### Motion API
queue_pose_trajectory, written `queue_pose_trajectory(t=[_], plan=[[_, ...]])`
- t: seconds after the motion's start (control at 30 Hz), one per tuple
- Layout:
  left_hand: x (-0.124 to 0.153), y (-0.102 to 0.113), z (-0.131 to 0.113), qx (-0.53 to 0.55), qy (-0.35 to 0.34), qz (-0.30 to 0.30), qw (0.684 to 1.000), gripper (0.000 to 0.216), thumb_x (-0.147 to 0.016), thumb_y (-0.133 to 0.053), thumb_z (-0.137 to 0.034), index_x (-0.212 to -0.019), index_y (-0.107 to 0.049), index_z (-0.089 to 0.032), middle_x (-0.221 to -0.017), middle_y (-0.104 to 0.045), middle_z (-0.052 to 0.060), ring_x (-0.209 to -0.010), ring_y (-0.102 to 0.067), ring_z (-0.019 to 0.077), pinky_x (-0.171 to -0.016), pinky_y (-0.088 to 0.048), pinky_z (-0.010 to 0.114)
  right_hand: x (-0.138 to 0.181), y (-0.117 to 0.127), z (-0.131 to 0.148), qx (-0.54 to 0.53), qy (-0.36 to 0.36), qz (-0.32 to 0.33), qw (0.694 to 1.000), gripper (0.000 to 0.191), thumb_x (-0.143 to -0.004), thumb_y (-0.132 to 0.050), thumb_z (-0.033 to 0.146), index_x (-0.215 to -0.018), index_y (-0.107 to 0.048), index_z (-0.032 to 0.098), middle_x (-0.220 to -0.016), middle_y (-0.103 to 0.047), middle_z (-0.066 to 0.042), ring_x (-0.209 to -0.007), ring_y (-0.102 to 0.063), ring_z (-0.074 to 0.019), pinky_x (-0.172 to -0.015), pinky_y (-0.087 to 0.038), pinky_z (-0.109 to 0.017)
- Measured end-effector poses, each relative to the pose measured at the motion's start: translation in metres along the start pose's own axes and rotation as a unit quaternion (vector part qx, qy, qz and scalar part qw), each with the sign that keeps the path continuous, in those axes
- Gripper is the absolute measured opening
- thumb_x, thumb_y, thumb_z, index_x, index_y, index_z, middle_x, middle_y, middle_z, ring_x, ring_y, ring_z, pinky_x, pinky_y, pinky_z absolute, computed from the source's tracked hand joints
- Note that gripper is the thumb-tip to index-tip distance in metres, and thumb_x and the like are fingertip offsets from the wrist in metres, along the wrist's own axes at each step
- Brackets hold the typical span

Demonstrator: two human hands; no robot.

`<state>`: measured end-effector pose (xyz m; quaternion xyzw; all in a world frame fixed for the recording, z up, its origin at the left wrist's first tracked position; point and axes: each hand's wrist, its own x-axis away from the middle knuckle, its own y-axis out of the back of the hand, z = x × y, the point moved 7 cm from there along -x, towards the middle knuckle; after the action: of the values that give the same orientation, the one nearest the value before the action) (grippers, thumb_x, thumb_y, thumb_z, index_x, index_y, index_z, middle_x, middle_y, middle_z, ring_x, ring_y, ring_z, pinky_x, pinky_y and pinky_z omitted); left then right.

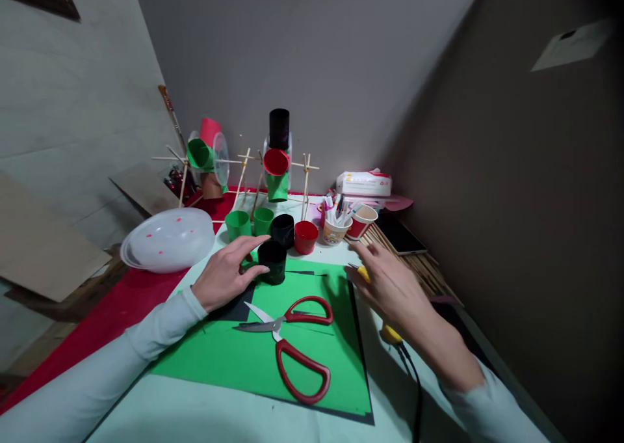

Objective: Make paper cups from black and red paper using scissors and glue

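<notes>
My left hand (225, 275) grips a short black paper cylinder (273, 263) between thumb and index finger, at the far edge of a green paper sheet (229, 355). Red-handled scissors (292, 339) lie open on that sheet, between my hands. My right hand (390, 285) is spread with its fingers apart, over a yellow tool (390, 333) with a black cord (414, 384). I cannot tell if the palm touches the tool. Behind the cylinder stand two green cups (238, 224), a black one (283, 228) and a red one (306, 236).
A clear plastic bowl (168, 239) lies upside down at the left. A stick frame with cups (275, 163) stands at the back. Paper cups with markers (336, 225), a tissue box (363, 183), a phone (400, 233) and bamboo skewers (424, 267) crowd the right, close to the wall.
</notes>
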<state>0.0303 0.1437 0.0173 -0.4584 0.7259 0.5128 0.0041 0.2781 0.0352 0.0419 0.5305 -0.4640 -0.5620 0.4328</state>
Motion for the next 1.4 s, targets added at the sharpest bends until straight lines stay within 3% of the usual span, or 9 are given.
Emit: queue_pose_trajectory(t=[0.1, 0.23, 0.33, 0.43, 0.6, 0.73, 0.87, 1.17, 1.4], plan=[[0.001, -0.004, -0.003, 0.008, -0.004, 0.010, 1.000, 0.050, -0.090, -0.067, -0.036, -0.135, -0.062, -0.015, -0.131, -0.068, 0.017, -0.116, -0.067, 0.0295, -0.095, -0.058, 0.045, -0.037, -0.005, 0.031, -0.018, 0.058, 0.012, 0.998, 0.045, -0.102, -0.056, 0.030, -0.145, -0.046, 0.023, -0.120, -0.065, -0.010, -0.098, -0.067, -0.0237, -0.079, -0.053, -0.034], [0.002, -0.005, -0.005, 0.017, -0.003, 0.011, 1.000, 0.025, -0.093, -0.062, -0.032, -0.108, -0.074, -0.016, -0.130, -0.067, 0.017, -0.109, -0.071, 0.0272, -0.085, -0.062, 0.038, -0.072, -0.022, 0.047, -0.017, 0.061, 0.041, 0.997, 0.033, -0.101, -0.062, 0.035, -0.129, -0.061, 0.018, -0.117, -0.068, -0.008, -0.094, -0.070, -0.0207, -0.080, -0.060, -0.040], [0.001, -0.002, -0.008, 0.015, -0.011, 0.011, 1.000, 0.019, -0.094, -0.059, -0.028, -0.092, -0.075, -0.017, -0.125, -0.069, 0.016, -0.108, -0.071, 0.0270, -0.091, -0.059, 0.040, -0.075, -0.023, 0.045, -0.013, 0.051, 0.042, 0.998, 0.026, -0.099, -0.064, 0.034, -0.118, -0.065, 0.017, -0.115, -0.069, -0.007, -0.094, -0.070, -0.0203, -0.080, -0.060, -0.039], [-0.001, 0.002, -0.012, 0.010, -0.027, 0.022, 0.999, 0.020, -0.095, -0.056, -0.024, -0.090, -0.074, -0.018, -0.123, -0.069, 0.015, -0.110, -0.070, 0.0273, -0.096, -0.056, 0.043, -0.059, -0.012, 0.042, -0.024, 0.064, 0.030, 0.997, 0.018, -0.103, -0.057, 0.029, -0.112, -0.065, 0.015, -0.107, -0.069, -0.006, -0.091, -0.069, -0.0192, -0.079, -0.058, -0.037], [0.001, 0.000, -0.022, 0.000, -0.057, 0.064, 0.996, 0.023, -0.098, -0.051, -0.020, -0.091, -0.072, -0.015, -0.129, -0.066, 0.018, -0.108, -0.069, 0.0276, -0.094, -0.055, 0.044, -0.021, -0.006, 0.053, -0.055, 0.135, 0.048, 0.988, 0.014, -0.106, -0.049, 0.022, -0.102, -0.063, 0.018, -0.095, -0.065, -0.003, -0.080, -0.065, -0.0163, -0.070, -0.046, -0.027], [0.006, -0.005, -0.028, -0.014, -0.076, 0.088, 0.993, 0.026, -0.099, -0.047, -0.019, -0.094, -0.073, -0.014, -0.134, -0.063, 0.020, -0.111, -0.067, 0.0318, -0.093, -0.055, 0.048, -0.007, -0.016, 0.066, -0.043, 0.162, 0.056, 0.984, 0.016, -0.104, -0.049, 0.021, -0.095, -0.061, 0.018, -0.088, -0.063, -0.003, -0.067, -0.059, -0.0178, -0.058, -0.035, -0.031], [0.008, -0.007, -0.029, -0.026, -0.077, 0.088, 0.993, 0.027, -0.100, -0.047, -0.019, -0.108, -0.072, -0.012, -0.143, -0.057, 0.023, -0.122, -0.062, 0.0362, -0.098, -0.052, 0.053, -0.005, -0.021, 0.071, -0.016, 0.167, 0.033, 0.985, 0.015, -0.102, -0.047, 0.016, -0.096, -0.061, 0.017, -0.087, -0.062, -0.006, -0.066, -0.055, -0.0212, -0.058, -0.029, -0.033], [0.010, -0.008, -0.027, -0.042, -0.067, 0.041, 0.996, 0.037, -0.098, -0.055, -0.021, -0.132, -0.064, -0.009, -0.146, -0.055, 0.023, -0.131, -0.057, 0.0348, -0.107, -0.048, 0.050, -0.009, -0.036, 0.060, -0.029, 0.171, 0.027, 0.984, 0.013, -0.100, -0.047, 0.017, -0.108, -0.058, 0.016, -0.091, -0.062, -0.008, -0.074, -0.059, -0.0260, -0.066, -0.038, -0.035], [0.012, -0.010, -0.024, -0.031, -0.065, 0.042, 0.997, 0.045, -0.096, -0.059, -0.023, -0.139, -0.057, -0.011, -0.145, -0.057, 0.019, -0.128, -0.061, 0.0287, -0.107, -0.050, 0.042, -0.008, -0.032, 0.053, -0.076, 0.173, 0.007, 0.982, 0.042, -0.099, -0.054, 0.026, -0.137, -0.043, 0.014, -0.092, -0.064, -0.008, -0.076, -0.062, -0.0271, -0.067, -0.044, -0.035]])
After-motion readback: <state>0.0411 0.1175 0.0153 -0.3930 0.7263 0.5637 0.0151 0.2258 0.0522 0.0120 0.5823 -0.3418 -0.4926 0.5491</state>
